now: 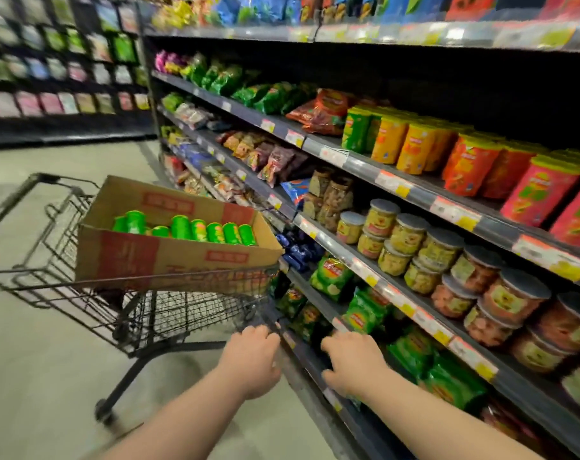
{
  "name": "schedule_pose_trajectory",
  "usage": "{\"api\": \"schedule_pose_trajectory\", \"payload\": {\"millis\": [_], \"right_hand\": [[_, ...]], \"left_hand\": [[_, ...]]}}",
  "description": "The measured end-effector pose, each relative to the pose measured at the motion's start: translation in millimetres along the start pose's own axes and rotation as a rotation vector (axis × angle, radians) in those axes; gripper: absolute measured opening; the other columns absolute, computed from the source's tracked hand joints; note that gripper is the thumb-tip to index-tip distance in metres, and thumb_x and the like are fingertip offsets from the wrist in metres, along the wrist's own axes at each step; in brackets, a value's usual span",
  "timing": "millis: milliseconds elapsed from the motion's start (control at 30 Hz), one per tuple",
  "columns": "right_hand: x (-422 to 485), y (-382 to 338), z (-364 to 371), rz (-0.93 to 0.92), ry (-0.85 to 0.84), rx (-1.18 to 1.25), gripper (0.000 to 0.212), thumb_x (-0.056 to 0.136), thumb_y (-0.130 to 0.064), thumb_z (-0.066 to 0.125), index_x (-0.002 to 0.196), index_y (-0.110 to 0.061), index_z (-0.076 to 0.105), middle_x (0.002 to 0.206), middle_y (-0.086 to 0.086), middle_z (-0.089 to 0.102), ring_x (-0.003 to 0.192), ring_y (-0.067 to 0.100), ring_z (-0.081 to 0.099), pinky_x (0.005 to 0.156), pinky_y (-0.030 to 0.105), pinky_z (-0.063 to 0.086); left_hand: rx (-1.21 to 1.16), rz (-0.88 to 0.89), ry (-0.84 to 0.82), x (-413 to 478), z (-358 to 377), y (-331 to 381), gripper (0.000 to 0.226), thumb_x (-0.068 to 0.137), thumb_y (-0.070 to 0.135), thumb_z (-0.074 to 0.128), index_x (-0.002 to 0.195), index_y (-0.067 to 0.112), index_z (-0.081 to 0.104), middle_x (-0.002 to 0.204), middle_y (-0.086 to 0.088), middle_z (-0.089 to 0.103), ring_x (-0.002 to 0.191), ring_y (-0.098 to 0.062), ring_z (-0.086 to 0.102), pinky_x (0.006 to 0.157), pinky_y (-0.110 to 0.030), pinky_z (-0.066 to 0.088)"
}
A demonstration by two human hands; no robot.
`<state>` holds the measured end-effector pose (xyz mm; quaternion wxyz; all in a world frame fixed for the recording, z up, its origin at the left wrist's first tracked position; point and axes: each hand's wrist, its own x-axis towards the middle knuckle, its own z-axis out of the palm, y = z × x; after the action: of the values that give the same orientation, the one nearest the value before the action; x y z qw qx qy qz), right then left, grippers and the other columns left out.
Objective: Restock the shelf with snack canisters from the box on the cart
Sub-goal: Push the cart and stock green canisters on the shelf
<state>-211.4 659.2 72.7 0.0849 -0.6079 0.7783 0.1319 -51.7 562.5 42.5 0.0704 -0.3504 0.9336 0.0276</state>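
Beside the store shelf, snack canisters, judged light, rigid and slick, best grasped mid-body, were packed in the box on the cart. The left hand was curled on its rim; the right hand was spread, empty.

Bare forearms, left hand, right hand

Pale floor, far stocked display rack.
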Motion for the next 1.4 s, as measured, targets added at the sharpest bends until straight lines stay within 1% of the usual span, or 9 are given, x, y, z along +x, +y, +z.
{"api": "schedule_pose_trajectory", "payload": {"millis": [167,300,500,600,800,1000,1100,1233,1400], "right_hand": [[37.3,-26.1,3.0,-0.114,-0.023,-0.017,0.038,0.09,-0.038,0.049,0.122,-0.018,0.048,0.125,0.008,0.051,0.118,0.03,0.047,0.097,0.042,0.037],[75.4,-38.8,0.9,-0.186,-0.06,-0.015,0.039,0.09,-0.035,0.047,0.125,-0.017,0.046,0.127,0.009,0.05,0.12,0.031,0.045,0.1,0.043,0.034],[146.9,-45.7,-11.7,-0.272,-0.068,-0.013,0.041,0.091,-0.036,0.047,0.127,-0.018,0.045,0.128,0.009,0.05,0.121,0.032,0.044,0.101,0.043,0.035],[180.9,-41.6,-18.1,-0.3,-0.074,-0.012,0.041,0.091,-0.035,0.048,0.128,-0.017,0.045,0.128,0.009,0.05,0.121,0.033,0.045,0.101,0.044,0.035],[240.5,-22.4,-36.0,-0.339,-0.108,-0.02,0.041,0.092,-0.034,0.048,0.128,-0.016,0.044,0.131,0.009,0.048,0.123,0.032,0.043,0.103,0.045,0.033],[281.9,-23.0,-39.0,-0.38,-0.159,-0.012,0.042,0.091,-0.041,0.049,0.128,-0.02,0.044,0.129,0.007,0.049,0.122,0.031,0.044,0.101,0.044,0.035],[300.3,-30.6,-44.3,-0.404,-0.162,0.014,0.044,0.089,-0.044,0.05,0.127,-0.022,0.046,0.129,0.006,0.05,0.122,0.03,0.045,0.101,0.043,0.036],[324.7,-39.6,-51.3,-0.416,-0.131,0.047,0.051,0.088,-0.043,0.051,0.135,-0.024,0.043,0.135,0.005,0.048,0.125,0.03,0.044,0.103,0.042,0.035],[355.7,-53.4,-63.3,-0.389,-0.126,0.059,0.048,0.09,-0.041,0.049,0.135,-0.024,0.041,0.136,0.004,0.047,0.127,0.029,0.041,0.104,0.042,0.033]], "left_hand": [[-0.067,-0.128,-0.074,-6.7,18.1,-33.9,0.042,0.088,0.043,0.045,0.122,0.018,0.046,0.127,-0.006,0.046,0.122,-0.028,0.041,0.098,-0.04,0.037],[-0.064,-0.227,-0.105,-1.8,25.2,-59.0,0.042,0.088,0.042,0.045,0.123,0.018,0.047,0.126,-0.005,0.047,0.119,-0.027,0.044,0.095,-0.04,0.039],[-0.059,-0.333,-0.14,30.8,22.4,-97.3,0.043,0.089,0.042,0.044,0.125,0.019,0.046,0.13,-0.004,0.046,0.121,-0.025,0.043,0.098,-0.038,0.037],[-0.057,-0.373,-0.151,58.9,15.6,-111.2,0.043,0.088,0.041,0.044,0.125,0.019,0.046,0.127,-0.004,0.046,0.12,-0.025,0.044,0.096,-0.038,0.038],[-0.096,-0.42,-0.134,112.9,7.0,-127.1,0.047,0.087,0.042,0.046,0.128,0.02,0.045,0.126,-0.002,0.047,0.12,-0.023,0.045,0.098,-0.037,0.04],[-0.125,-0.459,-0.163,135.8,9.0,-135.0,0.052,0.088,0.043,0.045,0.134,0.02,0.041,0.138,-0.003,0.04,0.128,-0.023,0.039,0.101,-0.036,0.037],[-0.129,-0.49,-0.151,142.8,6.0,-148.6,0.048,0.088,0.042,0.045,0.13,0.019,0.043,0.132,-0.002,0.045,0.122,-0.023,0.043,0.099,-0.035,0.039],[-0.142,-0.507,-0.132,157.3,0.5,-170.6,0.043,0.088,0.042,0.045,0.124,0.018,0.045,0.125,-0.003,0.047,0.119,-0.024,0.045,0.097,-0.036,0.04],[-0.137,-0.474,-0.1,182.6,-1.2,-210.6,0.04,0.09,0.043,0.045,0.122,0.019,0.046,0.122,-0.002,0.049,0.118,-0.024,0.045,0.097,-0.037,0.04]]}}
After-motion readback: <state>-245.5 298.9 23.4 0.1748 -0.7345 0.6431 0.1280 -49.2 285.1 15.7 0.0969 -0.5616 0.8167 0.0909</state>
